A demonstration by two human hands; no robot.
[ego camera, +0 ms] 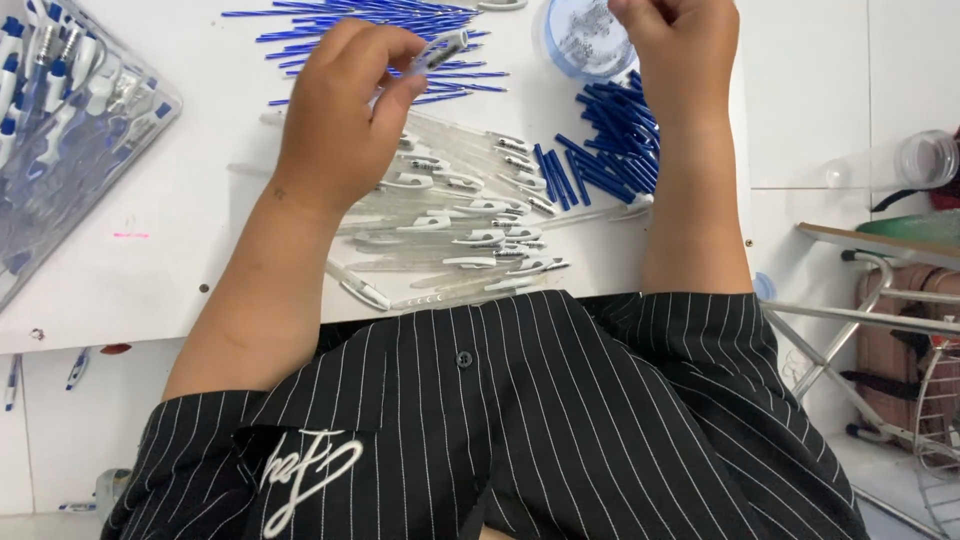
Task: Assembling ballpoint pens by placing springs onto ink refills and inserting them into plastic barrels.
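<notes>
Striped shirt (520,420) nearest; left hand (340,120) fingers pinch clear pen barrel (432,52).

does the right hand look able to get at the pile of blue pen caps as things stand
Probably yes: the right hand hovers just above the blue caps, with nothing between them; the round clear tub sits beside, not across, the way.

Right hand (680,50): fingertips cut off by the top edge; grip not readable.
Left hand (345,110): fingers curl over a pen barrel (437,50), hiding most of it.
Round tub (585,35): top cut off; small metal contents too fine to tell.
Tray (60,120): cut off at left and top; pens inside blurred behind clear plastic.
Blue refills (370,20): ends run past the top edge.
Blue caps (610,140): partly hidden behind the right forearm.
Bench (180,250): near edge hidden by the striped shirt (520,420).
</notes>
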